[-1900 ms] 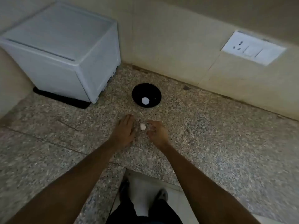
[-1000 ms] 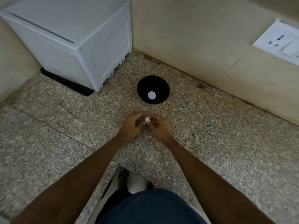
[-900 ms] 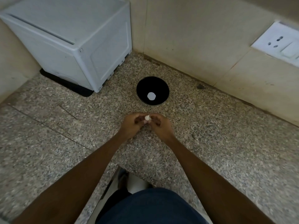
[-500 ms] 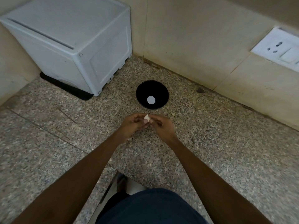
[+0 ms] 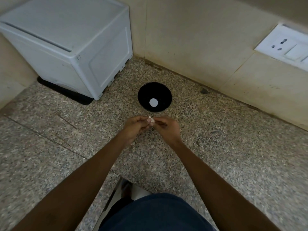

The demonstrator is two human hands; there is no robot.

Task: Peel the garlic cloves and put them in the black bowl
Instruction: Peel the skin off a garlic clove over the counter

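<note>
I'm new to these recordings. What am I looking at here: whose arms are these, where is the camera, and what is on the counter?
There is no robot. A person wears a camera on the head, looking down at their own bare arms. The left hand and the right hand meet over a speckled stone counter and together pinch a small white garlic clove. Just beyond stands a black bowl with a round white patch at its bottom; what that is, I cannot tell. A white box-shaped appliance sits in the corner, and a wall socket is on the right.
</note>
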